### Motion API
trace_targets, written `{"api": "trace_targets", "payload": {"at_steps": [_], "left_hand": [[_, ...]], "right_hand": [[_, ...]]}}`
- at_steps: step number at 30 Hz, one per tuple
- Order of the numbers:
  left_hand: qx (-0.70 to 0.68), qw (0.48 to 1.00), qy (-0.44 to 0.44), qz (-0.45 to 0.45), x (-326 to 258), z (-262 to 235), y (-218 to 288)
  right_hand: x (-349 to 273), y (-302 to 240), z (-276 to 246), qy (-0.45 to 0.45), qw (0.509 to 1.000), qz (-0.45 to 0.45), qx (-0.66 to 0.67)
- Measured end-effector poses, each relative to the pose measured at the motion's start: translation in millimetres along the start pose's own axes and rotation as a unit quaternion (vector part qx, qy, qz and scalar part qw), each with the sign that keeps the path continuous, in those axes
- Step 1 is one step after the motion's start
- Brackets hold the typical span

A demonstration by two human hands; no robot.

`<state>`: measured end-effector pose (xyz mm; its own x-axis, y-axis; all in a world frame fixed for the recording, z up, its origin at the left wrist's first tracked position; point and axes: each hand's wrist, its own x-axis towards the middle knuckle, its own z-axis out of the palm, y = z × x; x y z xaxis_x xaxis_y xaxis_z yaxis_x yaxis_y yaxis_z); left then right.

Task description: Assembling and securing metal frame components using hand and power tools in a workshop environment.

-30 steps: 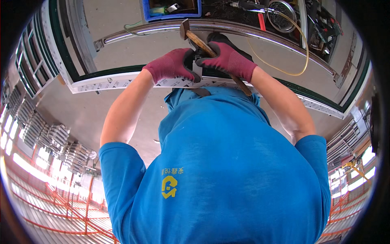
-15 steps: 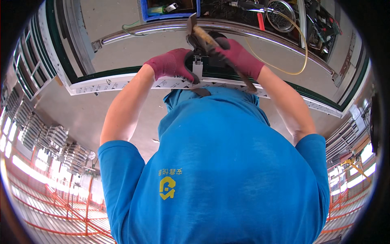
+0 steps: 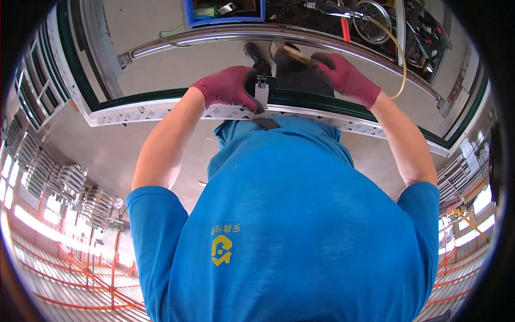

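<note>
Now the right hand (image 3: 333,72), wrapped firmly around the blurred hammer (image 3: 294,53), is further right than a half-second ago; the left hand (image 3: 233,88) stays half-curled beside the silver metal piece (image 3: 261,94) at the green frame (image 3: 332,103), its grip impossible to tell.

A frame (image 3: 327,103) spans side to side, its near rail in front of the person. On that rail sits a block (image 3: 262,95), left hand (image 3: 232,87) against its left side. Farther right, the right hand (image 3: 340,74) holds a hammer (image 3: 293,52), head leftward. Beyond lies a bar (image 3: 182,42), then a bin (image 3: 225,21) far left of centre.
</note>
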<state>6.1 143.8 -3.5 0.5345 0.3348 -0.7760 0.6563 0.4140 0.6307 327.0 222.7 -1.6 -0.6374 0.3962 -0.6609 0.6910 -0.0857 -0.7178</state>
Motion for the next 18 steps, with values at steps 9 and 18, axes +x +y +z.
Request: {"api": "trace_targets", "payload": {"at_steps": [9, 18], "left_hand": [[0.005, 1.0, -0.009, -0.03, 3.8, 2.8, -6.3], [-0.045, 0.998, -0.013, -0.03, -1.7, 0.0, 0.4]], "right_hand": [[5.2, -15.5, 24.8, -0.097, 0.991, -0.041, -0.078], [5.2, -22.5, 18.3, 0.061, 0.996, -0.062, 0.022]]}}
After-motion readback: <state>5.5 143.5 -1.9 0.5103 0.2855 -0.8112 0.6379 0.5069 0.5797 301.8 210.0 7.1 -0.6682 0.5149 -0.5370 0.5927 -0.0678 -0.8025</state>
